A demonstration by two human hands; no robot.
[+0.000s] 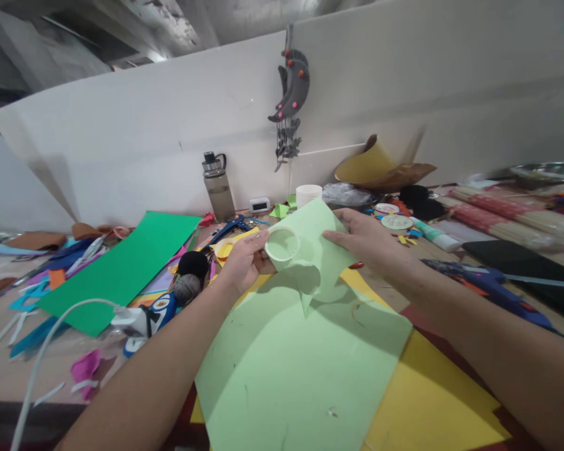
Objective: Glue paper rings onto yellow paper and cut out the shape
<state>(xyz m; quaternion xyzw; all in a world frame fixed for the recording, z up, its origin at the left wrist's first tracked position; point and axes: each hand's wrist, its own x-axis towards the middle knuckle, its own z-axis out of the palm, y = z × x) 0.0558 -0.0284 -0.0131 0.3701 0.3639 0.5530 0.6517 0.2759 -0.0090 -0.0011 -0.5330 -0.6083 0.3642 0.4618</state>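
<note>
My left hand [245, 262] pinches a white round cup-like piece [282, 245], its rim turned toward me and pale green showing inside it. Whether its bottom is open I cannot tell. My right hand [357, 235] grips the right side of a light green sheet [326, 235], thumb in front and fingers behind. That sheet is raised and has a cut lower edge with a pointed corner. The round piece lies against the sheet's left part. Below both hands a larger light green sheet [301, 369] rests on yellow paper [432, 394].
At the back stand a water bottle [219, 188], a small digital clock [260, 205] and stacked white cups [309, 195]. Dark green sheet [126, 266], pompoms and a white cable [51, 338] lie left. A purple glue gun [489, 288] and a black slab [531, 275] lie right.
</note>
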